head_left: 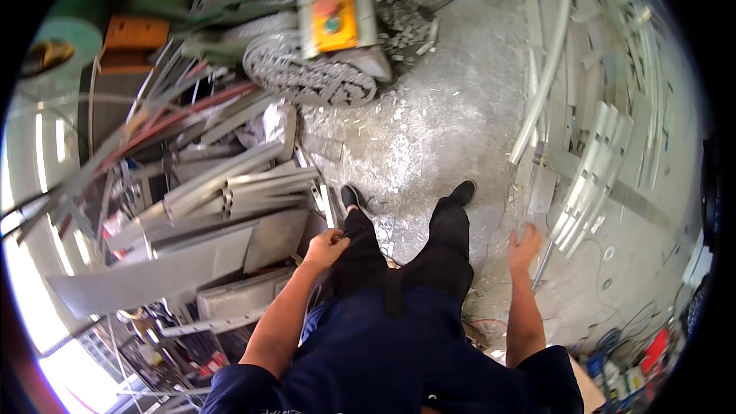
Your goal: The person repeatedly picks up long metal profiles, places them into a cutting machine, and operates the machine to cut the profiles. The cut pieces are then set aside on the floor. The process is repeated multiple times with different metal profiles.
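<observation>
My left hand (327,248) is at the right edge of a pile of metal profiles, beside my left thigh. Its fingers are curled in, and what they hold, if anything, is hidden. Just beyond it a narrow pale metal strip (328,207) ends close to the fingers; whether they touch, I cannot tell. My right hand (524,247) hangs over the floor on the right with its fingers apart and nothing in them. Nearest to it are a short flat metal piece (542,190) and a thin grey rod (544,263).
Stacked metal profiles (230,195) and a broad sheet (165,268) crowd the left. Ahead stand a yellow control box (335,23) with a red button and a grey chain-like roll (307,80). Long profiles (590,176) lie on the right. Scraps litter the concrete floor (437,119); cables curl at lower right.
</observation>
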`<move>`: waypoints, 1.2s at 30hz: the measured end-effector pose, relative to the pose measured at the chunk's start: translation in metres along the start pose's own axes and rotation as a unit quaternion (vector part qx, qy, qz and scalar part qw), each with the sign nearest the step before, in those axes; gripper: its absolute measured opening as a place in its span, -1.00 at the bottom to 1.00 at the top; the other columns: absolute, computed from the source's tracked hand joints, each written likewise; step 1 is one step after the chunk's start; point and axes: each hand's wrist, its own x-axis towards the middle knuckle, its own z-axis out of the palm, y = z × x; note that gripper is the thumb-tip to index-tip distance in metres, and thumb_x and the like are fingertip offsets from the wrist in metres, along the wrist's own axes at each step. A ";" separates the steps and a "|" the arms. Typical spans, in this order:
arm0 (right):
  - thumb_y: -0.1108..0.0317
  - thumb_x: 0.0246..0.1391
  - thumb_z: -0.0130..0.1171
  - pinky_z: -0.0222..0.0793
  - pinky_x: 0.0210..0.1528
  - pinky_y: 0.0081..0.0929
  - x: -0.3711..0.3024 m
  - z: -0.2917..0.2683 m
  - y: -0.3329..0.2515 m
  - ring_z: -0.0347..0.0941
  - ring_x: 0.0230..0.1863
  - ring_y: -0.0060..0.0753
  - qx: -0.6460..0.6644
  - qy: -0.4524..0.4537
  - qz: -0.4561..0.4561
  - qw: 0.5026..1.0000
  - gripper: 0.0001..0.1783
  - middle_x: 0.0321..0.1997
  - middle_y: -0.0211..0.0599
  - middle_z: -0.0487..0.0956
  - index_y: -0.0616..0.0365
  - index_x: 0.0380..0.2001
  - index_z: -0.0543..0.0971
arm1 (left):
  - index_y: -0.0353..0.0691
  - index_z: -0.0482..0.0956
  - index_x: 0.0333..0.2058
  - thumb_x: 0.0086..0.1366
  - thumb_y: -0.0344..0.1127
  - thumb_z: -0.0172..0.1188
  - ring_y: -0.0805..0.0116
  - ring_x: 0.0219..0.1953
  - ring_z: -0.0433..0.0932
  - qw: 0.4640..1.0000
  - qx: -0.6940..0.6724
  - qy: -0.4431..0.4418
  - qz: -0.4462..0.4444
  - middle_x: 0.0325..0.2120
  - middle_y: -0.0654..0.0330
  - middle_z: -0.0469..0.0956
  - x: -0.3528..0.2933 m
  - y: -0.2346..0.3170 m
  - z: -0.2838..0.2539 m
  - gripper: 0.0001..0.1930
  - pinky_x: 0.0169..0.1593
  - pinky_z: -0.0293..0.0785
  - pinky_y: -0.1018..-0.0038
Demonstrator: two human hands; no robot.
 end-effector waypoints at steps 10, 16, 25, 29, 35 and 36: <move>0.15 0.13 0.20 0.34 -0.33 -0.54 -0.023 0.032 -0.173 0.41 -0.31 -0.60 0.246 -0.260 0.258 0.897 -0.61 -0.29 -0.44 0.54 0.11 -0.02 0.52 | -0.30 0.50 -0.08 0.07 -0.16 0.29 -0.07 -0.11 0.57 0.960 0.128 0.145 -0.202 -0.22 -0.09 0.59 0.055 -0.388 -0.149 -0.53 -0.05 0.52 0.14; 0.23 0.11 0.23 0.46 -0.28 -0.42 -0.093 -0.027 -0.295 0.53 -0.24 -0.46 0.104 -0.461 0.343 0.812 -0.54 -0.23 -0.42 0.57 0.05 0.09 0.47 | -0.24 0.45 -0.01 0.10 -0.33 0.29 -0.15 -0.05 0.51 0.956 0.059 0.263 -0.114 -0.08 -0.10 0.48 0.182 -0.472 -0.250 -0.55 0.01 0.49 0.11; 0.24 0.15 0.19 0.44 -0.33 -0.48 -0.086 -0.062 -0.408 0.53 -0.29 -0.50 0.091 -0.327 0.390 0.856 -0.65 -0.25 -0.41 0.59 0.01 0.00 0.48 | -0.21 0.48 -0.19 0.13 -0.44 0.20 0.06 -0.08 0.52 0.924 0.231 0.282 -0.120 -0.20 0.10 0.53 0.315 -0.517 -0.289 -0.76 -0.09 0.56 0.22; 0.24 0.15 0.20 0.45 -0.36 -0.50 -0.102 -0.062 -0.423 0.54 -0.32 -0.51 0.103 -0.325 0.397 0.852 -0.66 -0.27 -0.43 0.60 0.00 -0.01 0.48 | -0.15 0.55 -0.23 0.16 -0.38 0.18 0.13 -0.12 0.52 0.908 0.296 0.273 -0.115 -0.22 0.14 0.52 0.326 -0.517 -0.280 -0.82 -0.14 0.50 0.25; 0.23 0.17 0.20 0.48 -0.29 -0.48 -0.130 -0.044 -0.445 0.57 -0.28 -0.47 0.084 -0.388 0.378 0.836 -0.62 -0.25 -0.40 0.61 0.06 0.04 0.48 | -0.08 0.61 -0.31 0.17 -0.28 0.13 0.19 -0.16 0.51 0.885 0.404 0.230 0.023 -0.28 0.18 0.51 0.314 -0.509 -0.303 -0.86 -0.18 0.44 0.30; 0.23 0.18 0.20 0.48 -0.29 -0.48 -0.130 -0.040 -0.450 0.57 -0.28 -0.46 0.095 -0.387 0.373 0.838 -0.62 -0.25 -0.39 0.61 0.07 0.04 0.48 | -0.10 0.60 -0.31 0.16 -0.26 0.15 0.16 -0.16 0.52 0.897 0.386 0.208 0.051 -0.28 0.15 0.51 0.309 -0.508 -0.302 -0.86 -0.18 0.46 0.26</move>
